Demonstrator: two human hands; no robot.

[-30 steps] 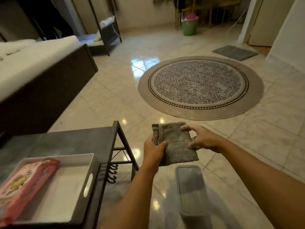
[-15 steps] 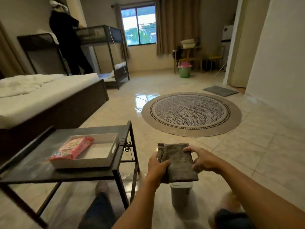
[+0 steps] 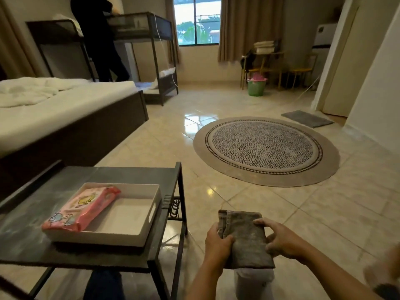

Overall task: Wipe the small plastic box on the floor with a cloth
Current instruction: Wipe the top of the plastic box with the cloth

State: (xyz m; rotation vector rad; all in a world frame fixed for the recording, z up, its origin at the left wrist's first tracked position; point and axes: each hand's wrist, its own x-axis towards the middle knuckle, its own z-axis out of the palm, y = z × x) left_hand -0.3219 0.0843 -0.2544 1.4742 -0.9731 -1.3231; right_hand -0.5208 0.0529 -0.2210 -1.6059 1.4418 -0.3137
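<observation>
Both hands hold a folded grey-brown cloth point(image 3: 245, 239) of rough towel fabric in front of the person, low in the view. The left hand point(image 3: 217, 242) grips the left edge of the cloth, with the thumb on the front face and the fingers closed behind it. The right hand point(image 3: 279, 240) grips the right edge, its fingers curled over the front of the fabric. The cloth hangs almost upright, and its bottom edge is just above the small pale plastic box point(image 3: 252, 282). This box stands on the beige glossy tiled floor point(image 3: 216, 105), directly under the cloth and between the two forearms. Only its upper part shows, a little blurred, so I cannot tell whether the cloth touches it.

To the left of the hands stands a low black metal side table point(image 3: 129, 174) with a dark top. On it lies a white rectangular plastic tray point(image 3: 138, 232) with a handle slot in its side. A pink soft pack of wet wipes point(image 3: 82, 210) lies across the left part of the tray, and one end sticks out over the rim.

Further away on the floor there is a round woven rug point(image 3: 266, 151) with a dark patterned centre and a plain beige border, well apart from the box. On the left is a bed with white bedding point(image 3: 54, 107). Behind it, a person in dark clothes point(image 3: 99, 40) stands at a black metal bunk bed point(image 3: 149, 35).
</observation>
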